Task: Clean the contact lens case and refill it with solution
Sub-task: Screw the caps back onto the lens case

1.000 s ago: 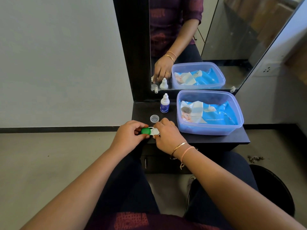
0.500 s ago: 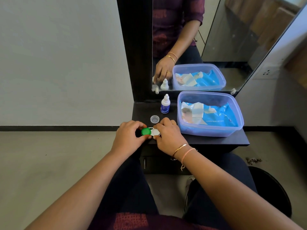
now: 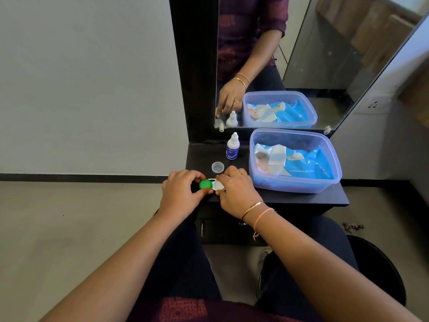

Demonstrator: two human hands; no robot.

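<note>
A white contact lens case lies at the front left edge of the dark shelf. Its left well carries a green cap. My left hand has its fingers closed around that green cap. My right hand grips the case's right side and hides the right well. A loose clear cap lies on the shelf just behind the case. A small white solution bottle with a blue label stands upright further back, near the mirror.
A clear blue plastic tub holding a blue pack of wet wipes fills the shelf's right half. A mirror rises behind the shelf. A black stool is at lower right, and my knees are below the shelf.
Both hands stay on the case in the same spot. My left fingers have shifted slightly around the green cap.
</note>
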